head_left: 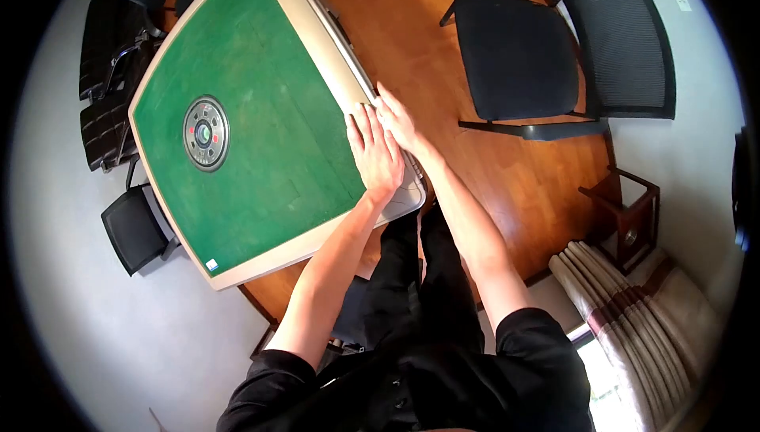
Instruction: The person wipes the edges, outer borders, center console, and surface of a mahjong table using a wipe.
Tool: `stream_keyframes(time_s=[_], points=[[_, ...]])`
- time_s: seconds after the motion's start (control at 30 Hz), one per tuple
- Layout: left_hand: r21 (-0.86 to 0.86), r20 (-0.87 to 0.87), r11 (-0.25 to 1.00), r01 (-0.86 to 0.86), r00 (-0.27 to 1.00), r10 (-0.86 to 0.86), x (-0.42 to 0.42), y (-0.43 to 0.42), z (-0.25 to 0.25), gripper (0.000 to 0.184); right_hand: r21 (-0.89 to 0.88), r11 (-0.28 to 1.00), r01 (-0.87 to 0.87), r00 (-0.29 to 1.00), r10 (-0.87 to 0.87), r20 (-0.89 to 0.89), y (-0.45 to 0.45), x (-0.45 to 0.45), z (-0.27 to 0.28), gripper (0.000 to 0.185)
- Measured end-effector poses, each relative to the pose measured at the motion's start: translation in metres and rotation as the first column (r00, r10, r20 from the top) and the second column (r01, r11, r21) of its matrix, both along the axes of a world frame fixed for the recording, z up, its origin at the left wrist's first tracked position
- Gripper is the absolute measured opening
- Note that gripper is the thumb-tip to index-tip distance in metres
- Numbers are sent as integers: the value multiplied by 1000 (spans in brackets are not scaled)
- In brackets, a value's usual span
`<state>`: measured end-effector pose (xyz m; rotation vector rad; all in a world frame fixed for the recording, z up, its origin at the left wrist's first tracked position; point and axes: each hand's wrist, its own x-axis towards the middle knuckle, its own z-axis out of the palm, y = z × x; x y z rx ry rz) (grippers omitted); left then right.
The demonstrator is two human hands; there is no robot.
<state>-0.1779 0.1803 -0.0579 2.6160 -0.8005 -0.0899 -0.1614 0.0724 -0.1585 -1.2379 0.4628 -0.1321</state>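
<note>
Head view, looking down: a person in a black top and dark trousers is standing at the near right corner of a bench (269, 127), and both bare hands are resting at its right edge. The bench is filling the left and middle of the scene, showing a green top with a pale rim.

The left hand (374, 155) is lying back upward on the rim, flat and spread only a little, its straight fingers pointing toward the far end; nothing is showing in its grasp. The right hand (400, 125) is sitting just beside it, on the outer side of that edge, with a finger reaching out straight. The left hand is partly covering it, so I cannot tell whether it is gripping the edge.

A round black dial (206, 134) with red marks is sitting near the middle of the green top. A small white block (211, 264) is lying at the near left corner.

Beyond the right edge, a black chair (518, 56) is standing on the wooden floor (507, 182). Past the left edge, a smaller chair (134, 230) is standing. A striped curtain (625, 309) is hanging well apart from the near right corner.
</note>
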Motion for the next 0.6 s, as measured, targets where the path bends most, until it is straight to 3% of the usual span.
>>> stream_keyframes(time_s=[0.03,0.1,0.13,0.17,0.23,0.27,0.33,0.4,0.43,0.47,0.5,0.57,0.6], points=[[-55,-29,998,-16,999,15,-1,0,2,63,-37,999,-21,1000,21,-5,-4,20,2,65],[-18,-21,1000,-24,999,24,0,-1,4,63,-287,957,-38,999,34,-19,-15,53,43,61],[6,-13,1000,-25,1000,25,0,-2,3,63,-282,959,-39,999,35,-19,-18,67,47,61],[8,-10,1000,-24,1000,24,0,-2,3,63,-451,891,-55,998,64,4,-23,82,47,60],[16,1,1000,-12,1000,12,1,-2,2,64,-604,794,-65,995,98,21,-30,95,42,58],[21,14,1000,0,1000,-1,1,-1,2,64,-367,923,-112,993,115,-14,-31,96,41,58],[59,30,998,32,999,-34,2,0,-1,65,-103,985,-135,990,132,-41,-31,84,35,57],[15,6,1000,-9,1000,9,-1,-1,0,65,-438,899,-24,989,86,122,-22,44,21,56],[37,24,999,1,1000,-2,0,1,-4,65,-380,925,-3,991,53,122,-17,23,12,55],[50,25,999,-10,1000,8,0,0,-4,66,-81,995,-60,994,67,89,-15,-5,19,53],[30,20,1000,-9,1000,9,-1,-1,-2,66,-238,971,-6,993,34,114,-6,-30,0,50],[51,62,999,9,998,-13,0,0,-3,66,-192,981,8,990,19,141,4,-82,-7,53],[46,64,999,10,998,-13,-1,1,-5,66,-287,958,-8,998,24,52,5,-105,16,58]])
